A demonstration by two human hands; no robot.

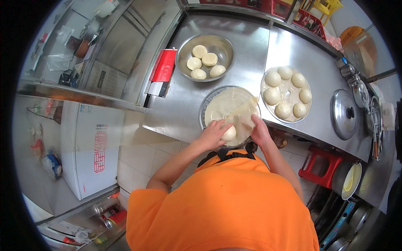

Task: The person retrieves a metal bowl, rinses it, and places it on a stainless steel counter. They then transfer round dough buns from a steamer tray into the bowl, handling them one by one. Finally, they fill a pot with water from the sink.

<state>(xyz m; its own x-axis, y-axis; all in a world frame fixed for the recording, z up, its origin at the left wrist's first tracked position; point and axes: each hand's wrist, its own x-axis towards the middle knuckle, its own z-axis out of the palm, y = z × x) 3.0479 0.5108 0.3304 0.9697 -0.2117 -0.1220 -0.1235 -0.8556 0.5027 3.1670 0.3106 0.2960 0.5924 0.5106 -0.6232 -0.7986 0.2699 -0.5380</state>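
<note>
In front of me a round metal steamer tray (202, 110) sits at the counter's near edge. It is lined with a thin, pale steamer liner (220, 103), whose right part is lifted and folded over. My left hand (214, 134) curls around a round white bun (229, 134) near the tray's front rim. At the tray's right side, my right hand (260, 129) grips the raised edge of the liner between thumb and fingers. To the right, a second lined tray (309, 108) carries several round white buns (272, 96), spaced in a ring.
Behind the near tray stands a steel bowl (224, 47) with several buns. A red packet (164, 66) lies left of it. A pot lid (344, 114) rests at the counter's right end. Below are a red stool (322, 168) and a pot (345, 180).
</note>
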